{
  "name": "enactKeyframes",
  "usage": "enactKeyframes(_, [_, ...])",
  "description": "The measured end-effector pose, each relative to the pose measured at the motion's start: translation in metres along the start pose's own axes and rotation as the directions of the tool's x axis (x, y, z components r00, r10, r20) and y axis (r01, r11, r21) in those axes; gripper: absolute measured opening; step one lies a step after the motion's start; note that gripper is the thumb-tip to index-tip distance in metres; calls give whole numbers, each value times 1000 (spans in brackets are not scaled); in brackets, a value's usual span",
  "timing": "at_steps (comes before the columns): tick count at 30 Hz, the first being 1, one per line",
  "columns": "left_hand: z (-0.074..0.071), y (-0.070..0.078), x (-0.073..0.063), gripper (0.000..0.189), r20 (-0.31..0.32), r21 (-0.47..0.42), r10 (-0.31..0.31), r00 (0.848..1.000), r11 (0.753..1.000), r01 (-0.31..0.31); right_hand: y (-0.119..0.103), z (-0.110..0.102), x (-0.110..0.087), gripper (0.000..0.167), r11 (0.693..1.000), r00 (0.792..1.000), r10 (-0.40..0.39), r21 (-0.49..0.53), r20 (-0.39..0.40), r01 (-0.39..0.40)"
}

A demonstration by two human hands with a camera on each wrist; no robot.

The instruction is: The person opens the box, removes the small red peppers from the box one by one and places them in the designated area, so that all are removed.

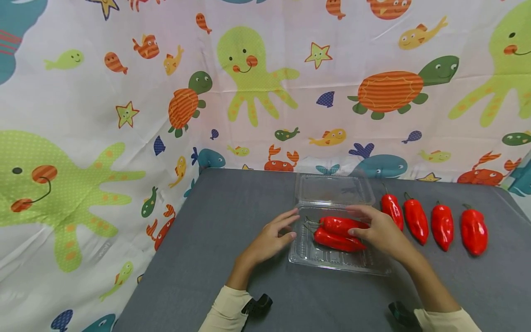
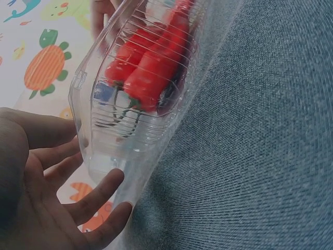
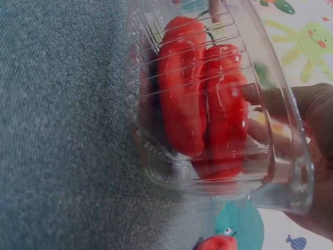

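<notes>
A clear plastic clamshell box [image 1: 332, 265] lies on the grey table with its lid [image 1: 333, 189] folded back. Two red peppers [image 1: 338, 240] lie side by side in it, stems toward the left. My right hand [image 1: 379, 233] reaches over the box's right side and holds the farther red pepper [image 1: 342, 225] near its tip, thumb on the near side and fingers beyond. The right wrist view shows those fingers partly through the clear wall. My left hand [image 1: 269, 237], fingers spread and slightly bent, is at the box's left edge; its fingertips [image 2: 115, 179] are close to the rim.
Several more red peppers [image 1: 442, 226] stand in a row on the grey table [image 1: 232, 207] right of the box, stems away from me. A cloth printed with sea animals [image 1: 265, 92] hangs behind the table and along its left side.
</notes>
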State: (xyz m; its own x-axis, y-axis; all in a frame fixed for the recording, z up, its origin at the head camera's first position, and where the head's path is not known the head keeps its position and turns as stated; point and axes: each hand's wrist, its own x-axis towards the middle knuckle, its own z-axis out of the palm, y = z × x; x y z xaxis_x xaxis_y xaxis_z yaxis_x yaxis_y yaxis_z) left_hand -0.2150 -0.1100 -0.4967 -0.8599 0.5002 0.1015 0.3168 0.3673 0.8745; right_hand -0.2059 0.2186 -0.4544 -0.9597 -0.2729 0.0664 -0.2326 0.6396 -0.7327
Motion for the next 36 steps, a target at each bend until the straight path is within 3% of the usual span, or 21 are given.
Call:
enactKeyframes(27, [-2,1,-1,55,7,2,16,1000,1000,-16,2,8,4,60,999,999,-34,-36,29,35])
enactKeyframes(36, [-1,0,-1,53,3,-12,37,999,999,-37,-5,2,-4,62,1000,1000,9,-7,-1,-9])
